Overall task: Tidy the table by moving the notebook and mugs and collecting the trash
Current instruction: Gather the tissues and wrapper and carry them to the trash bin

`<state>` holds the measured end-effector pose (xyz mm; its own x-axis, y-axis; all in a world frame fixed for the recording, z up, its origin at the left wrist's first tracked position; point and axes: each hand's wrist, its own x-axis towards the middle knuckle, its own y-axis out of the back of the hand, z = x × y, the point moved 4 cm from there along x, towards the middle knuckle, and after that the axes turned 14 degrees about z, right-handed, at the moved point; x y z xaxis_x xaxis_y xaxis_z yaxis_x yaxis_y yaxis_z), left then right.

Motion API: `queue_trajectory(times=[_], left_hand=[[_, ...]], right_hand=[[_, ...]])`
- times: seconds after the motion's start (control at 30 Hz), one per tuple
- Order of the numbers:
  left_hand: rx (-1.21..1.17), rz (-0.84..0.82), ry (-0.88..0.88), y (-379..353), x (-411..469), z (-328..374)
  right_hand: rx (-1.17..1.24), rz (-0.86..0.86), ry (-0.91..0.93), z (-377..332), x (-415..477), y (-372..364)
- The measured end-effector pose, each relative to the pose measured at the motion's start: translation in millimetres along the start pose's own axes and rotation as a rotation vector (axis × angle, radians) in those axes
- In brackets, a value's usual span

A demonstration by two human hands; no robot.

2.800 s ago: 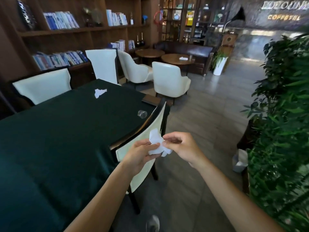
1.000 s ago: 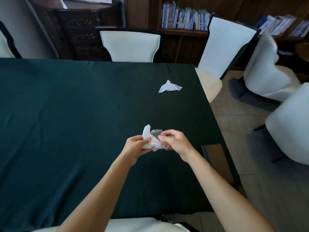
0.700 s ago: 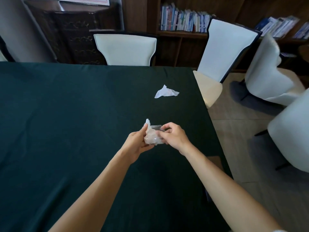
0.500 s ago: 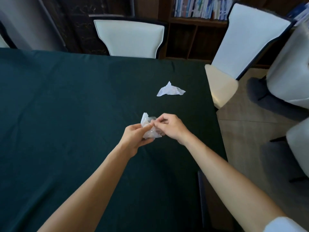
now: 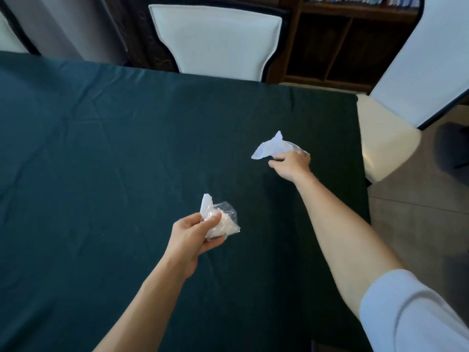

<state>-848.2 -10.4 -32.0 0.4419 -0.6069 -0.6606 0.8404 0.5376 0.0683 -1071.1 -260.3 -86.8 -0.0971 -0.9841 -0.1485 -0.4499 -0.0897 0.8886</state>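
My left hand [image 5: 194, 233] holds a wad of trash [image 5: 221, 221], a crumpled white tissue tucked in clear plastic wrap, above the middle of the dark green table [image 5: 101, 148]. A second crumpled white tissue [image 5: 272, 147] lies on the cloth near the table's right edge. My right hand [image 5: 291, 165] is stretched out to it, fingers resting on its near edge; whether they have closed on it I cannot tell. No notebook or mugs are in view.
A white chair [image 5: 215, 36] stands at the table's far side and another white chair [image 5: 401, 105] at the far right corner. A dark wooden bookshelf [image 5: 335, 47] is behind them. Tiled floor [image 5: 418, 219] lies to the right of the table.
Both hands were together on the wad of tissue and plastic. Now the right hand has let go and reached forward-right to the second tissue; the left hand keeps the wad.
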Motion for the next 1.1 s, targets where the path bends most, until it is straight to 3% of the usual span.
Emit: queue_trajectory(times=[0.07, 0.23, 0.4, 0.8, 1.1], left_hand=[[-0.001, 0.029, 0.006, 11, 2, 2], [-0.058, 0.107, 0.026, 43, 6, 7], [-0.124, 0.166, 0.010, 81, -8, 11], [-0.229, 0.318, -0.248, 261, -119, 62], [-0.240, 0.431, -0.572, 478, -243, 41]], right_hand=[[0.006, -0.088, -0.037, 2, 4, -10], [0.014, 0.104, 0.050, -20, -8, -4], [0.295, 0.101, 0.147, -85, -66, 8], [0.715, -0.424, 0.418, -256, -321, 41], [1.115, -0.598, 0.517, -405, -582, 71]])
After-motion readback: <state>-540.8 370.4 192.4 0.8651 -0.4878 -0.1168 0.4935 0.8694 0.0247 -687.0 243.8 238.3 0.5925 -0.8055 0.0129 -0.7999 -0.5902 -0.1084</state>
